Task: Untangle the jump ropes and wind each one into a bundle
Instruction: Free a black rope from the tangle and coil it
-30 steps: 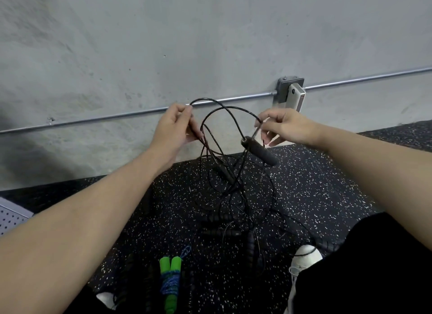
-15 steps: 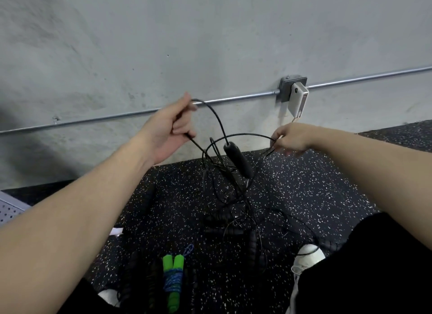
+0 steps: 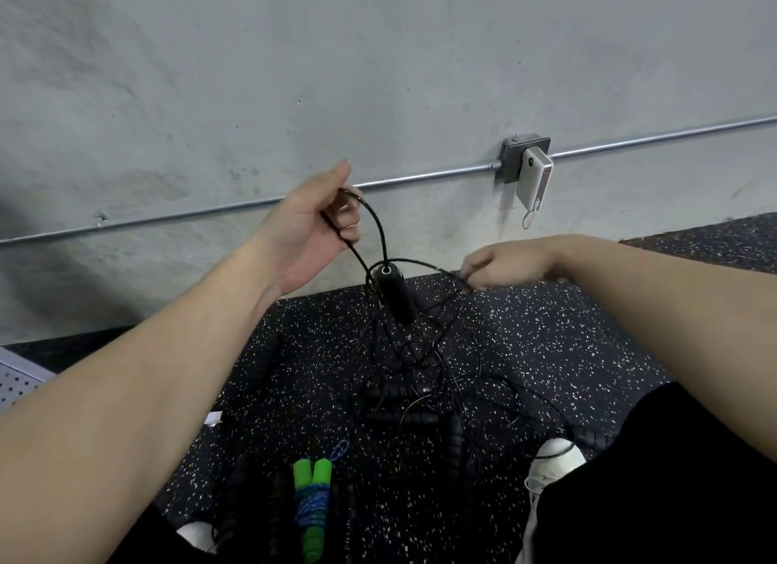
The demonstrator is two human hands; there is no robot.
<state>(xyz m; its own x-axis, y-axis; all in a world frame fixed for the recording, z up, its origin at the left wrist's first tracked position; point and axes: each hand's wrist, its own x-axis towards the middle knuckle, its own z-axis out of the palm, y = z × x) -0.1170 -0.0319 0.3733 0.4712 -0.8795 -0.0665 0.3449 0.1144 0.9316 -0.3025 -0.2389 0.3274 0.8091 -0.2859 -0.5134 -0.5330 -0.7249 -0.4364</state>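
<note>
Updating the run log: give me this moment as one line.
left hand: pinches black cord | right hand: pinches cord | black handle: dangles between | tangle: on floor | green-handled rope: bundled

I see a metal conduit (image 3: 420,179) running along the concrete wall (image 3: 378,59) into a junction box (image 3: 514,156). A white power bank (image 3: 535,179) hangs there above the speckled rubber floor (image 3: 567,332).

Dim, even indoor light — soft shadows on the wall (image 3: 210,80), wide-angle bowing at edges, slight softness.
</note>
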